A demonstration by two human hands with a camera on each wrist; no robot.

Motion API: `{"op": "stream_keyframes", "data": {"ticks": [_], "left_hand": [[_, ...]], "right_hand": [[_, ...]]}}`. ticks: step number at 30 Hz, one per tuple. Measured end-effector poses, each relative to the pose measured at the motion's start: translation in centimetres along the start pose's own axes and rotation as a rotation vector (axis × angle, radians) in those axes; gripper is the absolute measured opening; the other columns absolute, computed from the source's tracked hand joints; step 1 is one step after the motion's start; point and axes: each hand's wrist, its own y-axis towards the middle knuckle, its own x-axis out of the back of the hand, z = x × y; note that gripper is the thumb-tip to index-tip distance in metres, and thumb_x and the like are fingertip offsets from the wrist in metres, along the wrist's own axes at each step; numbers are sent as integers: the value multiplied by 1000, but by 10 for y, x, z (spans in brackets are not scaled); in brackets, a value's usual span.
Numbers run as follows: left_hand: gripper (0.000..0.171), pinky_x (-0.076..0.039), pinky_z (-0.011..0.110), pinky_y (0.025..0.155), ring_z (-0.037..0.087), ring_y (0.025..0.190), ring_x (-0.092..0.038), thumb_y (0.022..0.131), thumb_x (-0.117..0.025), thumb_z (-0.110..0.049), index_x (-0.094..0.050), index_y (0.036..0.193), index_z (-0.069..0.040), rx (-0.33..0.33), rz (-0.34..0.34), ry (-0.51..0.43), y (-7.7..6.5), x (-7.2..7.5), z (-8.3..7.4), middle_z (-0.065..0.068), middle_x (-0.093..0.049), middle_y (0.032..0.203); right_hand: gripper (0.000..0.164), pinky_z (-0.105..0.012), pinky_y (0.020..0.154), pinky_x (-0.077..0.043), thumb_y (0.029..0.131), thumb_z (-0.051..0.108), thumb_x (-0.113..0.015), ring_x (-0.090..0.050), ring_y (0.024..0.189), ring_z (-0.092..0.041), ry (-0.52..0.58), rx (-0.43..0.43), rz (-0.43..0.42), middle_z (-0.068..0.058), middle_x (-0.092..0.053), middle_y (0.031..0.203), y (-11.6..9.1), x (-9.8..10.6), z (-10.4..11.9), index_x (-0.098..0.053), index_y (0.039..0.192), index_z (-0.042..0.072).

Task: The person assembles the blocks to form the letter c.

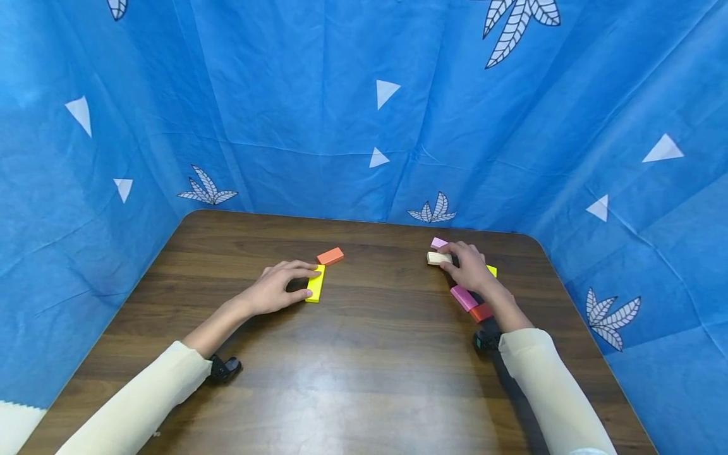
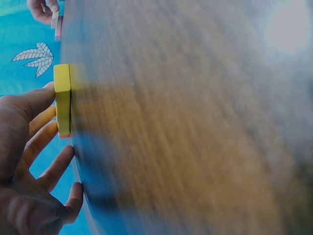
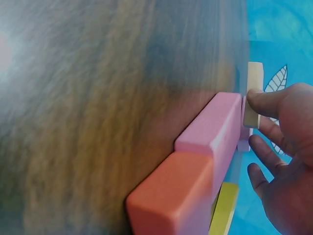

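On the left of the table, my left hand point(image 1: 277, 288) holds a flat yellow block point(image 1: 315, 284), thumb at its near end and fingers at its far end. The left wrist view shows the same yellow block point(image 2: 62, 100) low at the tabletop. An orange block point(image 1: 330, 256) lies just beyond it. Over on the right, my right hand point(image 1: 469, 268) pinches a cream wooden block point(image 1: 436, 258) between thumb and fingers. In the right wrist view, the cream block point(image 3: 253, 95) appears raised on its side, thumb across its face. A lilac block point(image 1: 438, 242) lies just behind it, partly covered by the fingers.
Below the right hand, a pink block point(image 1: 463, 298) and a red-orange block point(image 1: 481, 312) sit end to end. Another yellow block point(image 1: 491, 271) shows past the right wrist. A blue patterned curtain point(image 1: 352, 114) surrounds the brown wooden table point(image 1: 375, 354) at the back and sides.
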Motion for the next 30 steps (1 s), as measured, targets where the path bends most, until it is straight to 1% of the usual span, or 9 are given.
{"op": "stream_keyframes", "data": {"ticks": [5,11,14,17,21,24,28,30], "left_hand": [[50,-37,68,106,39,147,-53,101,-77,-32,-67,149,-23,-5,3,6,3,-1,0,3,-58,161],[51,-37,69,108,38,147,-53,101,-77,-32,-66,150,-22,-7,13,2,5,-3,0,3,-58,161],[50,-37,68,108,38,147,-53,101,-77,-32,-67,149,-23,-3,9,1,4,-3,-1,2,-59,160],[50,-36,68,108,38,147,-53,101,-77,-32,-67,149,-23,-1,7,0,4,-3,-1,2,-58,161],[49,-36,69,108,38,147,-53,101,-77,-31,-67,149,-22,1,6,-3,4,-2,-2,3,-58,161],[49,-36,69,108,38,147,-52,101,-76,-32,-67,149,-22,-1,6,-1,4,-1,-2,3,-58,160],[50,-36,68,108,38,148,-52,101,-77,-31,-67,149,-21,1,3,-4,2,-1,-2,3,-59,160],[50,-36,68,107,38,147,-53,101,-77,-30,-67,149,-21,4,1,-4,0,-1,-1,3,-59,160]], "right_hand": [[32,-71,110,-33,105,14,-69,-51,133,-47,13,35,-21,-25,-63,145,4,-3,1,-68,136,6],[29,-69,108,-37,104,13,-70,-55,126,-46,36,90,-41,-25,-67,138,7,-8,7,-70,132,3],[28,-68,107,-37,105,12,-70,-56,125,-46,42,101,-42,-24,-67,137,9,-9,10,-71,131,3],[28,-67,109,-38,105,13,-70,-55,132,-47,28,106,-40,-24,-67,140,11,-10,14,-71,131,4],[30,-66,111,-38,104,15,-71,-54,133,-46,8,114,-30,-22,-67,140,15,-11,21,-70,132,5],[30,-65,112,-38,105,17,-70,-54,127,-42,9,113,-23,-20,-67,137,19,-13,26,-70,133,6],[28,-64,111,-38,105,18,-70,-55,123,-40,15,128,-21,-18,-68,135,22,-18,34,-70,132,8],[28,-62,111,-40,105,18,-70,-54,122,-40,20,137,-10,-18,-68,134,24,-23,38,-70,132,8]]}}
